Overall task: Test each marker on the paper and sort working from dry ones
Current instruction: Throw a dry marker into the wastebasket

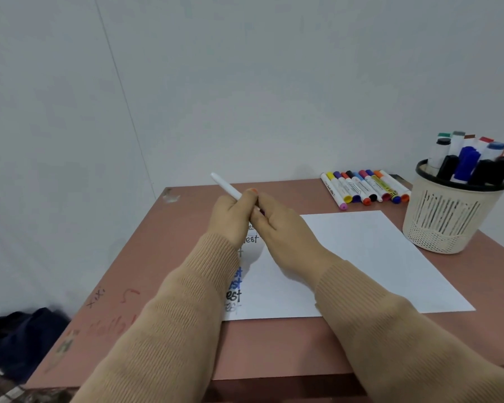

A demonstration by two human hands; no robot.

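Left hand and right hand grip a marker over paper lettered "test" in black and blue.

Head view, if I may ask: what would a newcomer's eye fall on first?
Centre frame, the left hand and right hand meet on a white marker above the paper, which carries "test" scribbles down its left edge. At far right sit a row of markers and a basket crammed with more.
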